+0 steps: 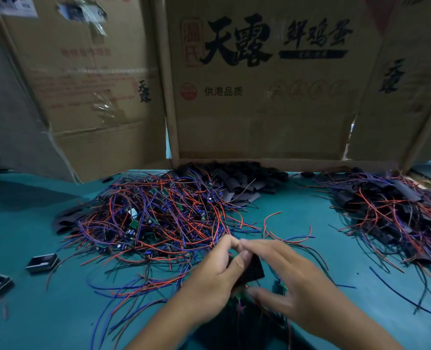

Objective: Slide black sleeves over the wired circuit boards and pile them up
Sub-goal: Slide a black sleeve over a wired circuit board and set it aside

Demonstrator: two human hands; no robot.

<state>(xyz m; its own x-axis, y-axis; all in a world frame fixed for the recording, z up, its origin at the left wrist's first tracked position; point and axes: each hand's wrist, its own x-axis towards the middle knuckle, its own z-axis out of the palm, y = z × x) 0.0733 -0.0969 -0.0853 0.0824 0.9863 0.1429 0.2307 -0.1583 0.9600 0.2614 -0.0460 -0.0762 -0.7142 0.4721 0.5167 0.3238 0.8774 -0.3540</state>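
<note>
Over the teal desk [45, 311], both hands' fingers [237, 245] are pinching a black sleeve [253, 270]; loose red and blue wires [272, 223] risk snagging its mouth

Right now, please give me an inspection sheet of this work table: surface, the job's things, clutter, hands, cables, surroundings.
Surface: teal table, partly covered.
Job's things: heap of bare wired boards at left; empty black sleeves at the back; sleeved boards pile at right; one black sleeve in the hands, green board edge showing below it.
Clutter: two small dark open boxes near the left edge.
Hands: left hand and right hand both have a grip on the sleeve.
Cables: loose red and blue wires spread across the front.
Surroundings: cardboard boxes standing behind the table.
</note>
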